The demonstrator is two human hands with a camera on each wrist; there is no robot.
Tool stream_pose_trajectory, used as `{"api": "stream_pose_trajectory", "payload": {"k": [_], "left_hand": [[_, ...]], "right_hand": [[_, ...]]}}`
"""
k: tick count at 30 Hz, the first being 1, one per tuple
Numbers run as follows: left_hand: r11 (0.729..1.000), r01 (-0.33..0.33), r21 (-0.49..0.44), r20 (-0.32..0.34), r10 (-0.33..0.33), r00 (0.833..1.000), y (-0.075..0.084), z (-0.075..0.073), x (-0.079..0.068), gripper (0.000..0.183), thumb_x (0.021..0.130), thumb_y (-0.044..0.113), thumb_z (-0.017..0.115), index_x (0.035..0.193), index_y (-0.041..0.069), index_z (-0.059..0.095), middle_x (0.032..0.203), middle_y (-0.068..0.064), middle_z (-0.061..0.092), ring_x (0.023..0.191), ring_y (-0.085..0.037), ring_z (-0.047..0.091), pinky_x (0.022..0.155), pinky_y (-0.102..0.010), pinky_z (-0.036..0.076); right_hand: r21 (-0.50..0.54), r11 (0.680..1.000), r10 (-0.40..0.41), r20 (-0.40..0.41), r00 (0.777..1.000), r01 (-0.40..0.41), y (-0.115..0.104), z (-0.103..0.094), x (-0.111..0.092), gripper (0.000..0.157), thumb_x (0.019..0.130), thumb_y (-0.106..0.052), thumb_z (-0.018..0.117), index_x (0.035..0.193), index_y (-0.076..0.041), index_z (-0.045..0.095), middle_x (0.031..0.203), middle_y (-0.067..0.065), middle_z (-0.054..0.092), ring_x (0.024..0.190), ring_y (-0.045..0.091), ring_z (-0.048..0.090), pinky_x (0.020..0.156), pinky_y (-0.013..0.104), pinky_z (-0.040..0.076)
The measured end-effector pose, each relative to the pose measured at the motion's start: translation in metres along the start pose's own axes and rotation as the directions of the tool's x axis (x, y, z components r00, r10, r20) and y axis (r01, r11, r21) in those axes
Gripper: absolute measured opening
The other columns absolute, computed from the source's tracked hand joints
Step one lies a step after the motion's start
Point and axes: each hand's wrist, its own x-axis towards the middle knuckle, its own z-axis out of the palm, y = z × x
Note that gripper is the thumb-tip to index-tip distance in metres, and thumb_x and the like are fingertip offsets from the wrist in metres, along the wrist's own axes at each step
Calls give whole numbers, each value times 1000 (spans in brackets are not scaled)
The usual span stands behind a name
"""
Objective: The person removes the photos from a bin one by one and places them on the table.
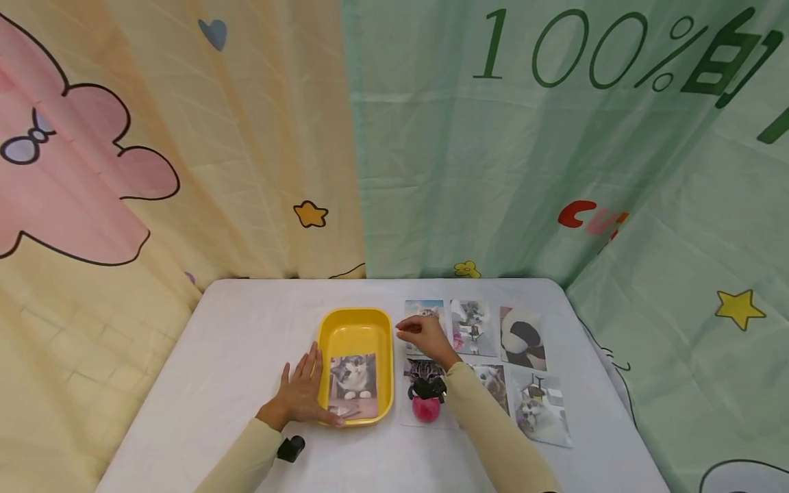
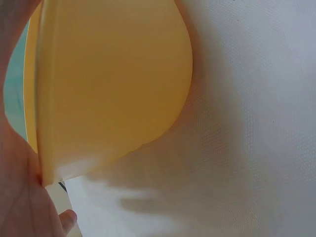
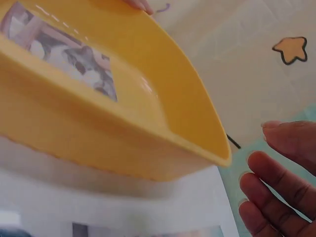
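A yellow tray (image 1: 386, 383) sits on the white table, with a cat photo (image 1: 353, 383) lying inside at its near end. My left hand (image 1: 302, 392) rests against the tray's left rim, fingers straight and spread, thumb along the near edge. Just past the right rim, my right hand (image 1: 427, 337) hovers over a cat photo (image 1: 425, 308) in the far row. The right wrist view shows a gap between the right thumb and fingers (image 3: 274, 180), with nothing held. The left wrist view shows the tray's outer wall (image 2: 113, 84) beside the left palm.
Several photos lie in two rows right of the tray, including a two-cat photo (image 1: 473, 329), a panda photo (image 1: 524, 339) and a white-cat photo (image 1: 542, 411). My right forearm partly covers the near row. Printed curtains (image 1: 431, 171) hang behind the table (image 1: 259, 322).
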Motion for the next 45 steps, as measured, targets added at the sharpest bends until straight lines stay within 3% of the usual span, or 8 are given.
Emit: {"api": "stream_pose_trajectory", "payload": {"k": [5, 13, 18, 24, 31, 38, 42, 45], "left_hand": [[1000, 9, -7, 9, -9, 1000, 3, -1, 1, 149, 49, 72, 80, 151, -7, 5, 159, -22, -6, 144, -42, 9, 111, -64, -3], [1000, 2, 27, 4, -2, 1000, 3, -1, 1, 149, 50, 74, 78, 151, -7, 5, 159, -22, -6, 144, -43, 11, 111, -65, -1], [1000, -7, 29, 0, 7, 1000, 3, -1, 1, 148, 51, 74, 78, 151, -7, 5, 159, -22, -6, 143, -43, 12, 111, -66, 0], [999, -3, 47, -12, 3, 1000, 2, 1, 1, 147, 51, 75, 77, 151, -6, 6, 160, -22, -5, 143, -43, 13, 111, -66, 2], [999, -6, 40, -25, 7, 1000, -1, 4, 1, 149, 50, 76, 77, 151, -6, 6, 160, -22, -5, 143, -43, 14, 110, -67, 2], [999, -1, 33, -6, 1, 1000, 0, 4, -2, 149, 50, 76, 77, 151, -7, 6, 160, -22, -4, 143, -43, 14, 110, -67, 3], [1000, 2, 28, 3, -2, 1000, 1, 2, -3, 148, 51, 75, 77, 151, -7, 5, 160, -22, -5, 143, -43, 13, 110, -67, 2], [1000, 1, 31, -2, -1, 1000, 1, 0, -3, 147, 52, 76, 76, 151, -7, 5, 160, -22, -5, 143, -43, 13, 110, -66, 2]], "right_hand": [[45, 996, -76, 85, 993, 72, -7, 23, 7, 23, 91, -8, 66, 108, 8, 68, 100, 15, 70, 89, 24, 67, 80, 33, 56], [61, 997, -51, 165, 985, 41, -17, 54, 9, 26, 91, -12, 67, 111, 5, 68, 109, 18, 67, 96, 24, 66, 83, 32, 55], [31, 999, -24, 181, 983, 19, -17, 71, 13, 25, 91, -12, 67, 112, 2, 69, 111, 12, 67, 102, 25, 64, 89, 37, 52], [32, 999, -5, 148, 989, 0, -18, 89, 18, 22, 89, -5, 67, 108, 5, 70, 109, 14, 68, 107, 33, 60, 95, 47, 48], [-94, 990, 119, 111, 987, -109, -21, 107, 21, 26, 85, -10, 72, 109, -1, 71, 113, 12, 67, 110, 33, 59, 96, 47, 48], [-354, 920, 204, 62, 977, -170, -16, 124, 14, 47, 76, -22, 82, 117, -6, 69, 118, 6, 65, 108, 32, 55, 97, 51, 38], [-342, 917, 246, 84, 966, -204, -14, 126, 12, 49, 76, -22, 82, 120, -6, 67, 114, 7, 64, 105, 30, 52, 99, 53, 31], [-288, 937, 243, 128, 962, -198, -15, 125, 14, 46, 77, -18, 81, 118, -4, 66, 107, 8, 66, 99, 27, 56, 101, 50, 35]]}}
